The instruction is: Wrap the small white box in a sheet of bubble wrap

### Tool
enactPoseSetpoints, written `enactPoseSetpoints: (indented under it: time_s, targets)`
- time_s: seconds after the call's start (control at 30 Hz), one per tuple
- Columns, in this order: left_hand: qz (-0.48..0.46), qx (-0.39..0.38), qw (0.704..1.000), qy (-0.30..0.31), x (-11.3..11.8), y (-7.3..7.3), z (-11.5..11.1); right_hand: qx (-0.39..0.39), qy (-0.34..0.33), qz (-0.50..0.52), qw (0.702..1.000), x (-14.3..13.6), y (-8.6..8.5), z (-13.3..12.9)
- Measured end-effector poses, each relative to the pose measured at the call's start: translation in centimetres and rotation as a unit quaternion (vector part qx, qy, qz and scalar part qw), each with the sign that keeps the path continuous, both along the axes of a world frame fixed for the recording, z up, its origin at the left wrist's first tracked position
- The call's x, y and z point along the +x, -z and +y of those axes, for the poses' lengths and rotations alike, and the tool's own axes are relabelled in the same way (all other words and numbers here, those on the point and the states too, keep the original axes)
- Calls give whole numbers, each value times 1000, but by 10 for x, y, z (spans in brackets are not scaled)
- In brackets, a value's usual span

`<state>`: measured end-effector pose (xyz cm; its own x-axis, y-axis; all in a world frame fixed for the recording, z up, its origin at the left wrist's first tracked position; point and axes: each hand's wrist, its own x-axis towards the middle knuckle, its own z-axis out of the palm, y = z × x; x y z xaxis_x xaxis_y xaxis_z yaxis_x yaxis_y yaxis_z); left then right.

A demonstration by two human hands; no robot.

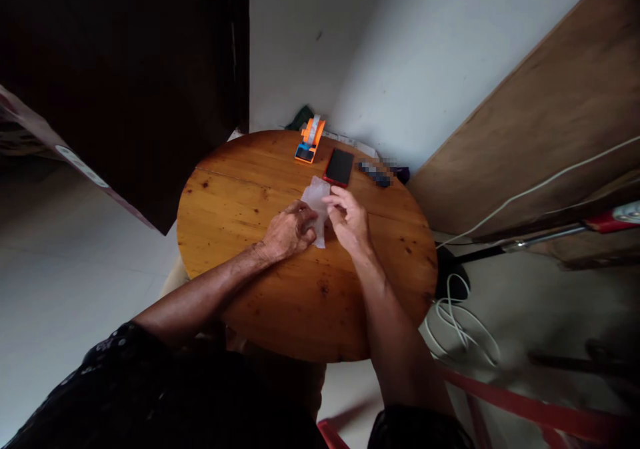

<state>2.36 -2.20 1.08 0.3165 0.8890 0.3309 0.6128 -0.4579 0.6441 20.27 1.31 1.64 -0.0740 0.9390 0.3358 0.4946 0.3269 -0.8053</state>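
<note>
A thin, whitish, crumpled sheet (318, 199), perhaps plastic or tissue, lies on the round wooden table (230, 216) between my hands. My left hand (293, 229) has its fingers curled over the sheet's lower left part, closed on it. At the sheet's right edge, my right hand (349, 219) hovers with its fingers bent and somewhat apart, the fingertips beside or just touching the sheet; whether they grip it cannot be made out.
Behind the sheet are an orange and blue tape dispenser (310, 141), a red-edged phone-like device (339, 167) and a dark, partly pixelated object (375, 172). A white wall (370, 49) rises behind the table. White cable (463, 332) coils on the floor at right.
</note>
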Motion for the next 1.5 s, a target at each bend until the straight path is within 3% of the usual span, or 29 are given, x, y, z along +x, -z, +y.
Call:
enactPoseSetpoints:
  time_s: [0.13, 0.3, 0.47, 0.8, 1.03, 1.37, 1.5]
  targets:
    - [-9, 0, 1000, 3, 1, 1, 1, -89, 89, 83, 989, 11, 10, 13]
    - [-28, 6, 1000, -3, 2, 3, 0, -193, 82, 129, 969, 0, 18, 15]
    - [-49, 14, 998, 22, 2, 3, 2, -200, 41, 162, 965, -15, 17, 10]
    - [-37, 37, 997, 63, -1, 2, 3, -144, 50, 198, 968, -20, 21, 16]
    - [-33, 28, 998, 46, 1, 6, 4, -131, 33, 125, 983, -14, 6, 3]
    - [-42, -42, 995, -85, 4, 4, 1, -59, -113, -47, 991, 5, -26, -13]
    - [-82, -44, 992, -87, 3, 7, 5, -38, -169, -124, 977, 9, -35, -22]
